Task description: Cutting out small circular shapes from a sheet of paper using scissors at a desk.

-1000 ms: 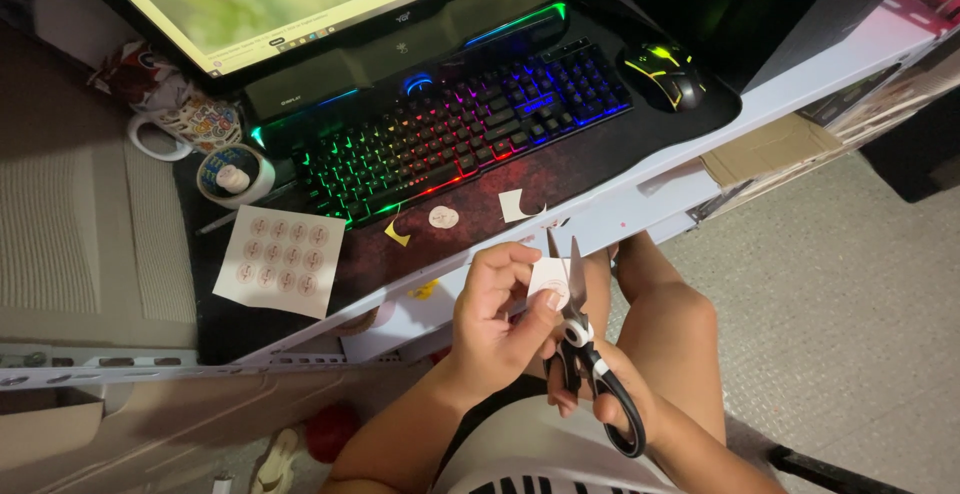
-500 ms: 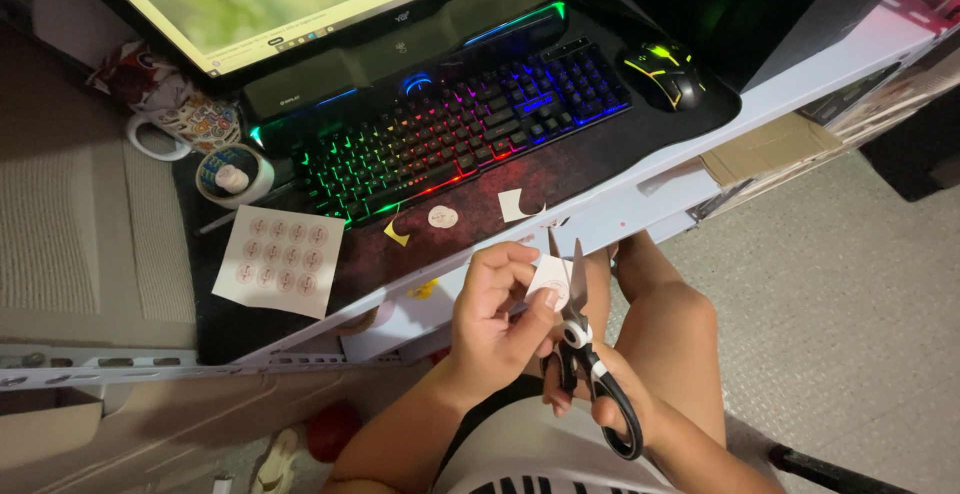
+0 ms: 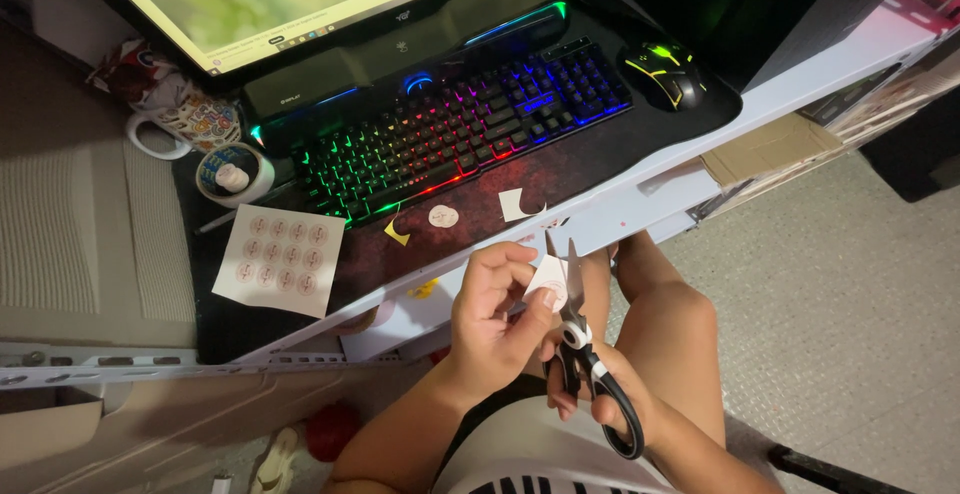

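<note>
Low in the frame's centre, the left hand pinches a small paper piece between its fingertips, while the right hand grips black-handled scissors, blades slightly parted around the paper's edge. At left centre a sticker sheet lies on the desk mat, near the lit keyboard and cut scraps.
</note>
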